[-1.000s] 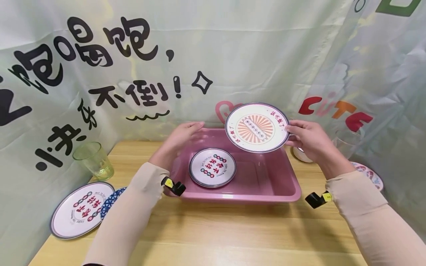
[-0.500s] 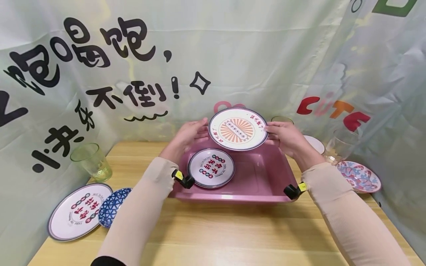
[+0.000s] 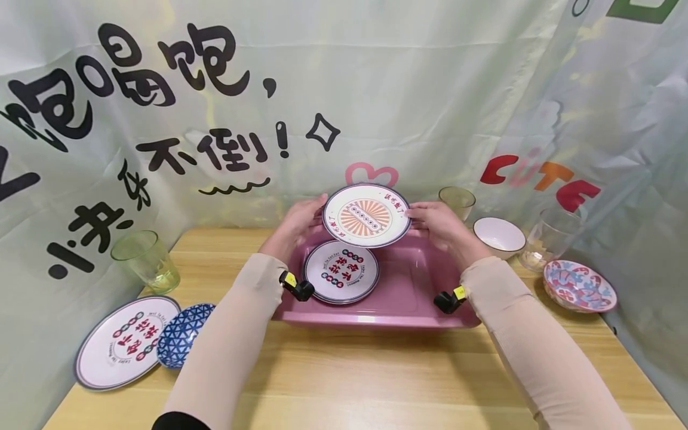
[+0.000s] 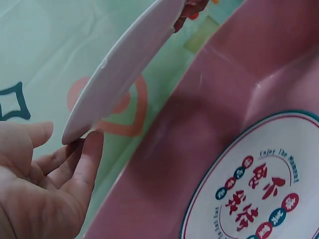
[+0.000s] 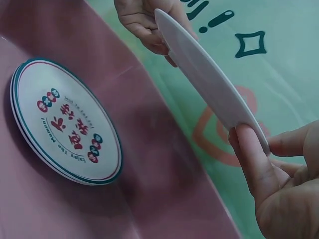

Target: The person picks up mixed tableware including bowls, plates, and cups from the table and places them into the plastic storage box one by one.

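A white plate with an orange sunburst and a dark rim hangs tilted over the back of a pink basin. My right hand pinches its right edge between thumb and fingers, clearly seen in the right wrist view. At the opposite edge is my left hand; in the left wrist view its fingertips meet the rim from below, while the thumb stands off it. Inside the basin, at the left, lies a small stack of white plates with red lettering on top.
On the left stand a green glass, a large lettered plate and a blue patterned bowl. To the right are a yellowish glass, a white bowl, a clear glass and a pink patterned bowl. A printed curtain hangs behind.
The sunburst plate has moved left and slightly down in my right hand, from the basin's right side to above the stack. Its left edge has come to my left hand, which has shifted little.
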Demonstrator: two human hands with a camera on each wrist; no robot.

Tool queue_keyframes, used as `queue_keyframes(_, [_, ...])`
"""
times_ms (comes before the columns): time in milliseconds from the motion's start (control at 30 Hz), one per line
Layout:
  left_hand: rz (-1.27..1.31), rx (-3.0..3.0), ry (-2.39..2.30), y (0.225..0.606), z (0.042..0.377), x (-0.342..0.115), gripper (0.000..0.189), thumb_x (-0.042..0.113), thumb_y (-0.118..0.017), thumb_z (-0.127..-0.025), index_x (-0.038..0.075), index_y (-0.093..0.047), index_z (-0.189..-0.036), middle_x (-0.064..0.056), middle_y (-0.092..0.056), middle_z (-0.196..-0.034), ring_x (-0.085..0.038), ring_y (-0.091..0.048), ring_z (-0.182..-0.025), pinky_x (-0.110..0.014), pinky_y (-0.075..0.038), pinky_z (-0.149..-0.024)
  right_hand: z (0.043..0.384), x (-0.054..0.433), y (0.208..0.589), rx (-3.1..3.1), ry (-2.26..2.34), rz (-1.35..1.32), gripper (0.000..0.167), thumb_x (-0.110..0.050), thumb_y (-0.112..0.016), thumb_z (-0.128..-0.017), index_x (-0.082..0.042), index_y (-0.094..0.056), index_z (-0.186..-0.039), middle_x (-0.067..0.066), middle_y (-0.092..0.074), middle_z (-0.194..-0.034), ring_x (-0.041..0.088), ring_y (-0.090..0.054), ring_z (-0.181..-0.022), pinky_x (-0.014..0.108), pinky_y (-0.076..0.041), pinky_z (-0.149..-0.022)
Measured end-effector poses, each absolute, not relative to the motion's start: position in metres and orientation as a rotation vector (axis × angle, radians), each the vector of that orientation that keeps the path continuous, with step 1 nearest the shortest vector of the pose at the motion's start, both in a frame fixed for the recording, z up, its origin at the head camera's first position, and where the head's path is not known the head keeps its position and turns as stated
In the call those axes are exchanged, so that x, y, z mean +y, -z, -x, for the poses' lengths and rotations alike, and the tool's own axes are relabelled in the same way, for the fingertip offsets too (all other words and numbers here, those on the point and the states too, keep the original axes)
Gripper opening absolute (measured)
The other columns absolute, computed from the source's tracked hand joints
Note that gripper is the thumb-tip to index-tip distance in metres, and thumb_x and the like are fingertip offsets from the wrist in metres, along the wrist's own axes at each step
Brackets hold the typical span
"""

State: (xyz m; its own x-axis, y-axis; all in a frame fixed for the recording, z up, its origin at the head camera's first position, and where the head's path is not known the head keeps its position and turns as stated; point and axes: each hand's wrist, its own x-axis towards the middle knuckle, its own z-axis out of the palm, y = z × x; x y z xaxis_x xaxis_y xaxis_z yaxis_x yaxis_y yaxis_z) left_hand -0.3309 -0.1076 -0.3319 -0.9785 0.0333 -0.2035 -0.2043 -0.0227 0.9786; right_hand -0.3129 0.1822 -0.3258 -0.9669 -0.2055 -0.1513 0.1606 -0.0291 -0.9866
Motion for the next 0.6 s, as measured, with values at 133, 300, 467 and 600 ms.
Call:
queue_keyframes(133, [0.17,2.147,-2.1,0.342,0.336,-0.113,0.043,0.03,-0.057,-0.1,0.003,-0.057,-0.134,-0.006,-0.062,-0.101,-0.011,-0.058,-0.076,-0.022,-0.053,-0.071,0.322,0.174,0.336,1.985,2.066,0.037,0.042,-0.002,-0.049,-0.101,0.015,-0.039,-0.138,0.005,-0.062,-0.083,0.011,-0.064,-0.065,0.026,-0.058,-0.072])
queue_keyframes(300, [0.175,2.222,-2.065,0.352,0.341,-0.117,0.042,0.027,-0.055,-0.101,0.004,-0.056,-0.136,-0.01,-0.065,-0.101,-0.01,-0.06,-0.071,-0.02,-0.052,-0.063,0.328,0.162,0.343,1.965,2.031,0.038,0.043,-0.001,-0.049,-0.1,0.013,-0.039,-0.14,0.006,-0.064,-0.085,0.013,-0.065,-0.065,0.026,-0.058,-0.07])
queue_keyframes(467, [0.162,2.5,-1.867,0.357,0.343,-0.118,0.042,0.027,-0.052,-0.102,0.007,-0.054,-0.139,-0.012,-0.063,-0.114,-0.015,-0.06,-0.085,-0.024,-0.051,-0.073,0.335,0.152,0.35,1.964,1.991,0.045,0.043,-0.001,-0.05,-0.099,0.012,-0.042,-0.139,0.006,-0.065,-0.083,0.014,-0.065,-0.066,0.027,-0.058,-0.068])
queue_keyframes(600, [0.137,2.703,-1.659,0.36,0.344,-0.116,0.038,0.022,-0.05,-0.103,0.006,-0.056,-0.136,-0.014,-0.061,-0.125,-0.022,-0.06,-0.099,-0.031,-0.051,-0.084,0.338,0.15,0.357,1.986,1.931,0.045,0.041,-0.001,-0.05,-0.099,0.013,-0.043,-0.137,0.007,-0.064,-0.081,0.014,-0.065,-0.066,0.028,-0.059,-0.068])
